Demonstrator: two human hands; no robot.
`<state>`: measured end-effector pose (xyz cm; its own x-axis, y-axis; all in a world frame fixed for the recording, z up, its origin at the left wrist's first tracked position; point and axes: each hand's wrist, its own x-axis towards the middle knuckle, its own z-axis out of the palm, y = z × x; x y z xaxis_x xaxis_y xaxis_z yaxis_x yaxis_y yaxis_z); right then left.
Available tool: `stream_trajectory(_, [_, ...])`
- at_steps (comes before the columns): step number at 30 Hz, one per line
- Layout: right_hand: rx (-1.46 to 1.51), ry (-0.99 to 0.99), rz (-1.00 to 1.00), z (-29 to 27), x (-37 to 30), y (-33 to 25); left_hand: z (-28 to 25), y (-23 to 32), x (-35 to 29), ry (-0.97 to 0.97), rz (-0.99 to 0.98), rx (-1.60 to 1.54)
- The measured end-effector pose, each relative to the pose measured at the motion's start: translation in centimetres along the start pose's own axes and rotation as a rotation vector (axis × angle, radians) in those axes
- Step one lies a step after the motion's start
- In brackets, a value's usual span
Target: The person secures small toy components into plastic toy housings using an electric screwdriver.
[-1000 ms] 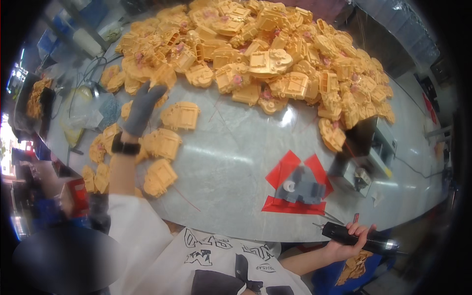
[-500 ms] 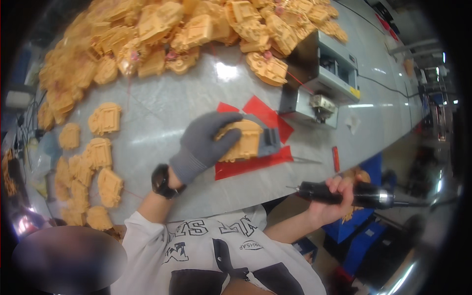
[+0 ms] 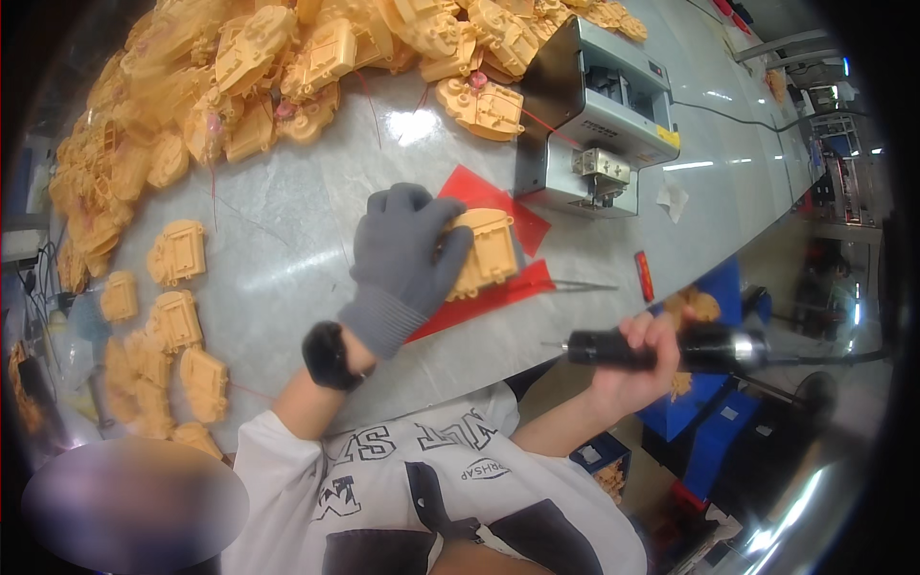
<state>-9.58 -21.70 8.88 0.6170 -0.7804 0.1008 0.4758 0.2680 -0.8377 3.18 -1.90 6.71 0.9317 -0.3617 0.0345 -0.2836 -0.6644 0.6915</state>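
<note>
My left hand (image 3: pixel 402 259), in a grey knitted glove, grips the left side of a yellow-orange plastic housing (image 3: pixel 487 251) with thumb and forefinger. The other fingers are bent beside it. Beneath the housing lie red sheets (image 3: pixel 522 225), and a strip of a grey block (image 3: pixel 518 253) peeks out at its right edge. My bare right hand (image 3: pixel 637 364) is wrapped around a black electric screwdriver (image 3: pixel 704 351). Its thin bit points left, away from the housing and close to the table's front edge.
A large heap of similar housings (image 3: pixel 326 57) fills the far left, and several more (image 3: pixel 177 321) lie at the left. Right of the red sheets stand a grey machine (image 3: pixel 613 96), tweezers (image 3: pixel 585 286) and a red tool (image 3: pixel 644 276). A blue bin (image 3: pixel 719 287) sits beyond the edge.
The housing has moved right over the grey block, hiding more of it. My left hand has turned, showing more of its back. The whole view has shifted; the right hand keeps its screwdriver.
</note>
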Motion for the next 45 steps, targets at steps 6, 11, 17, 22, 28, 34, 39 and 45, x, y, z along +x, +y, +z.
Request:
stream_trajectory(6, [-0.050,0.035,-0.124,0.8,0.5,0.6,2.5,-0.5,-0.2,0.233,0.214,0.156])
stream_trajectory(11, [-0.034,-0.065,-0.543,5.9,7.3,2.1,0.9,-2.3,1.7,-0.128,0.262,0.081])
stream_trajectory(17, [-0.159,-0.111,-0.517,9.6,10.5,2.2,1.2,-2.5,1.1,-0.087,0.260,-0.007])
stream_trajectory(22, [-0.296,-0.206,-0.370,10.7,11.4,3.6,0.6,-3.2,2.0,0.034,0.355,0.167])
stream_trajectory(28, [-0.325,-0.206,-0.348,9.6,10.6,3.6,-3.8,1.5,2.9,0.309,0.502,-0.521])
stream_trajectory(34, [-0.120,-0.218,-0.260,8.1,7.8,2.2,2.6,-1.9,4.2,-0.195,0.583,0.109])
stream_trajectory(39, [0.029,-0.345,-0.225,7.9,6.2,-0.7,1.2,-1.4,5.2,-0.428,0.366,-0.033])
stream_trajectory(45, [0.032,-0.396,-0.182,7.6,4.9,-1.2,-0.6,0.1,7.1,-0.489,0.360,-0.068])
